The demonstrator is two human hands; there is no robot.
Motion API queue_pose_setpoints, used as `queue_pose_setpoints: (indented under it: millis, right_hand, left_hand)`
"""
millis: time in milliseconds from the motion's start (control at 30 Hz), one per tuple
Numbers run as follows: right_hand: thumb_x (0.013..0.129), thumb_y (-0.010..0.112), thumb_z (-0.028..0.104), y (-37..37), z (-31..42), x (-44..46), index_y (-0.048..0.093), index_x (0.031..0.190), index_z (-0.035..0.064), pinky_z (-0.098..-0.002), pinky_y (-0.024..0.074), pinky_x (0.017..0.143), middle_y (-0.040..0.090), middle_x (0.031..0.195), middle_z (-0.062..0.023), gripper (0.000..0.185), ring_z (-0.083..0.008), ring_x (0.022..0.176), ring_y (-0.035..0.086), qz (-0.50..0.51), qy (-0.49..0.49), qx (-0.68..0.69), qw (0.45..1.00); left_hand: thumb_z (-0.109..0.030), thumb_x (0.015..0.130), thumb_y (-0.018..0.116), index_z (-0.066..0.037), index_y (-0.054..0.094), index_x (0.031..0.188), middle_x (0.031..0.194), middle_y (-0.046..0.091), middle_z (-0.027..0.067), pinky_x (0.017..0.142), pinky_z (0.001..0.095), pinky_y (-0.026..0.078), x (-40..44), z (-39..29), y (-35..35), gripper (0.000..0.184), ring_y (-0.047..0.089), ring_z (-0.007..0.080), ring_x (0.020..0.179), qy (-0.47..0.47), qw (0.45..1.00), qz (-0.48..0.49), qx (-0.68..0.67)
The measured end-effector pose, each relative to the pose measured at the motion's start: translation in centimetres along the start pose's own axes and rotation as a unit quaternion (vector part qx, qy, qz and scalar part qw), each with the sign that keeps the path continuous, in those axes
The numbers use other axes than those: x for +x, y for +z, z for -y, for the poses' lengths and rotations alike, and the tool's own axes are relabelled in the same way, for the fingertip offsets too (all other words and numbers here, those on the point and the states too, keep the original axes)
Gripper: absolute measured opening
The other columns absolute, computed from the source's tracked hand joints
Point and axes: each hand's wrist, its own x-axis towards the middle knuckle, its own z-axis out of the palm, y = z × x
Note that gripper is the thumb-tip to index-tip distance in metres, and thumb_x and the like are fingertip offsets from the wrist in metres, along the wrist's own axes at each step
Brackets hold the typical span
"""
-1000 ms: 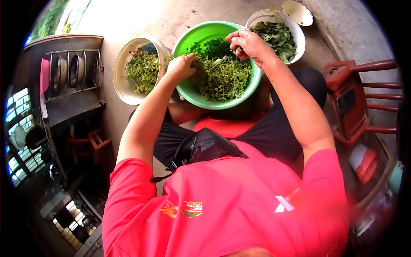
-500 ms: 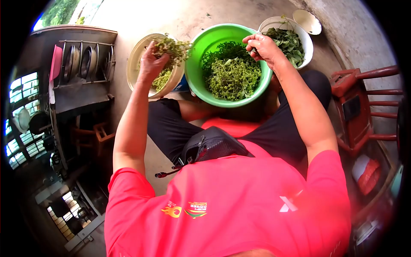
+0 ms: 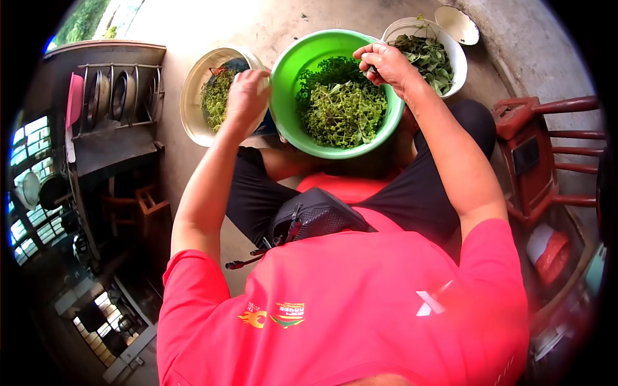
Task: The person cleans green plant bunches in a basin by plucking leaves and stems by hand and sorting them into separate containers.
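Note:
My left hand (image 3: 248, 96) is between the cream bucket (image 3: 191, 122) and the green basin (image 3: 280, 119), its fingers curled together with no plants visible in them. Green sprigs (image 3: 219, 96) with small buds lie inside the bucket, beside that hand. A heap of similar sprigs (image 3: 344, 112) fills the middle of the basin. Over the basin's right rim, my right hand (image 3: 386, 66) is closed, thumb and fingers pinched. A small dark bit shows between them, too small to name.
Right of the basin stands a white bucket (image 3: 458, 74) of broad green leaves (image 3: 428, 61), with a pale bowl (image 3: 458, 24) behind it. A red wooden chair (image 3: 524, 154) is at my right. At my left, a rack (image 3: 119, 67) holds pans.
The bunch of sprigs has left my left hand and lies in the cream bucket. That hand has moved right and down, toward the basin. My right hand stays pinched near the basin's rim.

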Motion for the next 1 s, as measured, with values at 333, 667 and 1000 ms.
queue_pose_setpoints:
  millis: [333,667,1000]
  right_hand:
    - [0.087,0.05,0.016,0.6,-1.0,0.7,0.06,0.098,0.0054,-0.0213,0.0433,0.048,0.056,0.075,0.0004,0.018,-0.0061,0.055,0.051,0.006,0.051,-0.082,0.995]
    - [0.082,0.05,0.013,1.1,-1.7,1.3,0.062,0.096,0.0043,-0.0229,0.0451,0.051,0.056,0.07,-0.0008,0.02,-0.0083,0.054,0.052,0.017,-0.03,-0.193,0.981]
    - [0.076,0.063,0.02,2.8,-3.5,0.9,0.064,0.091,0.0123,-0.0355,0.0487,0.071,0.065,0.082,-0.01,0.017,-0.0257,0.077,0.062,0.11,-0.206,-0.404,0.884]
  left_hand:
    - [-0.039,0.075,0.062,-0.016,0.068,0.087,0.092,0.059,0.0065,0.083,0.0387,0.039,2.4,-9.8,10.2,0.027,0.054,0.0241,0.095,-0.027,0.986,0.133,0.099]
    - [-0.025,0.072,0.07,-0.014,0.069,0.076,0.081,0.06,0.0015,0.077,0.036,0.038,-0.3,-9.7,6.0,0.012,0.056,0.0213,0.083,0.006,0.995,-0.033,-0.096]
    - [-0.021,0.07,0.072,-0.016,0.069,0.075,0.078,0.058,-0.0004,0.076,0.0353,0.037,-2.7,-9.6,4.1,0.008,0.054,0.0204,0.08,-0.005,0.984,-0.12,-0.129]
